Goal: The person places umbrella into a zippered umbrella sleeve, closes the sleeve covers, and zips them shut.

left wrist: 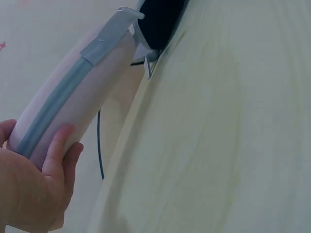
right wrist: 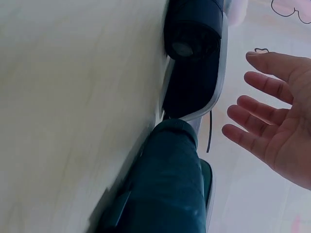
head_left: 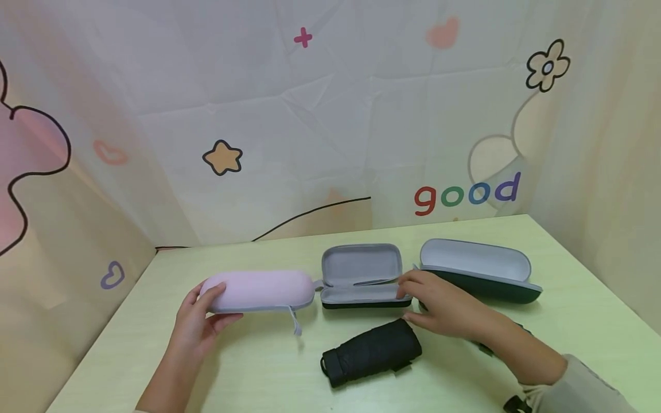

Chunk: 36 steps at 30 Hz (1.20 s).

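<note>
My left hand [head_left: 193, 327] grips the left end of a closed pink zip case [head_left: 263, 289], thumb on top and fingers beneath, holding it above the table. A grey pull tab hangs from its zip. The right hand [head_left: 439, 301] is by the right end of an open black case [head_left: 361, 267] with grey lining; its fingers are spread and hold nothing in the right wrist view. In front of that case lies a black folded umbrella [head_left: 374, 351]. A dark green folded umbrella [right wrist: 160, 179] lies mostly hidden under the right forearm in the head view.
An open dark green case [head_left: 480, 287] with grey lining stands at the back right of the pale table [head_left: 268, 373]. Behind the table hangs a printed curtain [head_left: 330, 126].
</note>
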Each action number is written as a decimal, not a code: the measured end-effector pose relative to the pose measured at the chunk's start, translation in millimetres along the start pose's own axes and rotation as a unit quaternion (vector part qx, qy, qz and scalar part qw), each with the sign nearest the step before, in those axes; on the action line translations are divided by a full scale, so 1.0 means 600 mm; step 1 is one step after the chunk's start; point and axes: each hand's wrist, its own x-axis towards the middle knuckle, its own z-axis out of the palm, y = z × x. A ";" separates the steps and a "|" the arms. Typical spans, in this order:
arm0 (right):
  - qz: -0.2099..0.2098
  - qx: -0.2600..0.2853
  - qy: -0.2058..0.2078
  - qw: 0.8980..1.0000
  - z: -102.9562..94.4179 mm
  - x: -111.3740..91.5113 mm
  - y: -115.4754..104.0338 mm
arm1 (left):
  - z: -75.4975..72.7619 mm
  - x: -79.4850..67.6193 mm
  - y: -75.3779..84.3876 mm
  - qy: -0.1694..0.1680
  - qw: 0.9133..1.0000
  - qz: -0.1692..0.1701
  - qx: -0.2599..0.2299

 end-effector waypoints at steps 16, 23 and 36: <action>0.001 0.003 -0.008 1.000 -0.003 -0.011 0.005 | -0.041 0.024 0.005 -0.005 0.985 -0.022 0.171; -0.004 0.012 -0.017 1.000 0.002 -0.010 0.005 | -0.051 0.025 0.010 0.038 0.892 0.067 0.445; -0.019 0.005 -0.030 0.999 0.002 -0.006 -0.004 | 0.017 0.018 0.020 0.009 0.715 0.287 0.638</action>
